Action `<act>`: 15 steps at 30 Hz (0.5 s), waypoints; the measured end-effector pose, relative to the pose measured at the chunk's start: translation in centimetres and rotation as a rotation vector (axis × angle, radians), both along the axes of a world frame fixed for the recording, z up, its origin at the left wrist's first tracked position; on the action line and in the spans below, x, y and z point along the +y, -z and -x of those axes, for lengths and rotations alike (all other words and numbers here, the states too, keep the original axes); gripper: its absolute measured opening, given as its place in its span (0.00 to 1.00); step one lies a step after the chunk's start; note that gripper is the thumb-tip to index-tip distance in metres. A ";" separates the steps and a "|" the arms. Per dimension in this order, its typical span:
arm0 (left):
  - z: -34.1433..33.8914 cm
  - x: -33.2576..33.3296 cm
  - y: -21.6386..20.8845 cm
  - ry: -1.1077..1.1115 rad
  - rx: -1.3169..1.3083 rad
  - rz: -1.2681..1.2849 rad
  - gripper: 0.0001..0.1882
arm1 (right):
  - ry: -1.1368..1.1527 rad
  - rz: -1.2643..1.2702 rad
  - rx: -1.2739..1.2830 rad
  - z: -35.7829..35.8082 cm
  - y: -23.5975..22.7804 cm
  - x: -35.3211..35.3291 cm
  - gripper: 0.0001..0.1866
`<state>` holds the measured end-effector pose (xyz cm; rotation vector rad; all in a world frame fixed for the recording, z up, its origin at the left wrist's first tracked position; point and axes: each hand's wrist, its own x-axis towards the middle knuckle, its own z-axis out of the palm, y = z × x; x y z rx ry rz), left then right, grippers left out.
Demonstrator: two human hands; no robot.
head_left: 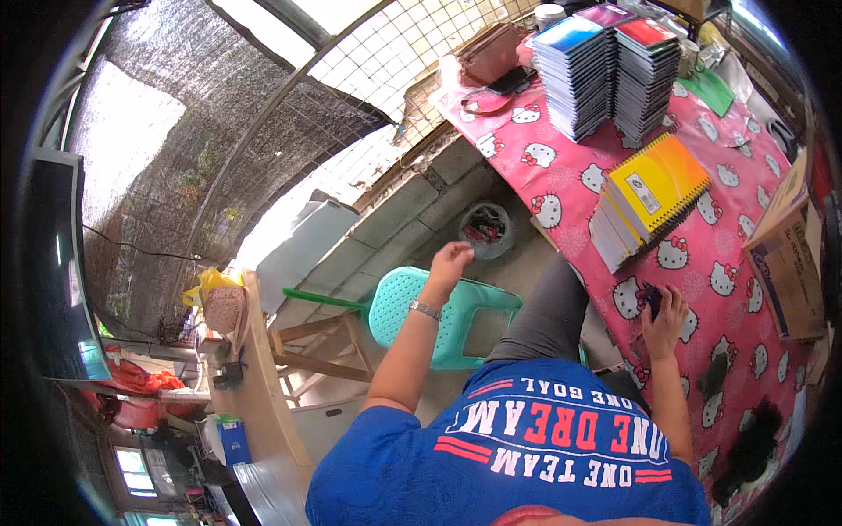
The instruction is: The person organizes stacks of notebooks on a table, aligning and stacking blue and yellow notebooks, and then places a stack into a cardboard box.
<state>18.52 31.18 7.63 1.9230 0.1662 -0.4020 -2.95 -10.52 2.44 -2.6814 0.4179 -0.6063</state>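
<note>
My left hand [452,263] hangs in the air off the table's left side, near a waste bin [487,230] with a clear liner. Its fingers are curled together; anything inside them is too small to see. On the pink cartoon-print tablecloth [605,263] rests my right hand [668,321], closed around a small dark object [652,299] whose kind I cannot make out. Just beyond it lies a fanned stack of yellow-orange spiral notebooks [658,188]. Farther back stand tall stacks of notebooks with blue [574,79] and red covers [647,74].
A brown cardboard box [785,254] stands at the table's right edge. At the back left is a reddish-brown bag [489,57]. A turquoise plastic stool [403,307] and a wooden stool [320,346] stand left of me, beside a wooden-edged table [263,386].
</note>
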 end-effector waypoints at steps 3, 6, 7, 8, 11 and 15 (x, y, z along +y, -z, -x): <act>-1.6 -6.7 -8.9 0.113 -0.328 0.241 0.13 | 0.020 -0.012 -0.004 -0.3 -1.3 -0.8 0.22; -2.2 -13.3 -18.0 0.425 -0.604 0.332 0.11 | 0.048 -0.209 0.032 -0.3 -5.1 -1.1 0.22; -2.7 -16.0 -20.2 0.562 -0.733 0.342 0.11 | 0.067 -0.248 -0.083 -0.5 -6.1 -1.2 0.22; -2.9 -18.2 -22.5 0.685 -0.959 0.270 0.11 | 0.078 -0.365 -0.159 -0.8 -8.3 -0.4 0.22; -2.6 -25.4 -25.5 1.089 -0.968 0.190 0.12 | -0.029 -0.447 -0.425 -1.3 -14.3 1.6 0.25; -0.7 -32.1 -23.4 1.461 -0.921 -0.153 0.26 | -0.154 -0.337 -0.505 -2.1 -15.6 2.2 0.27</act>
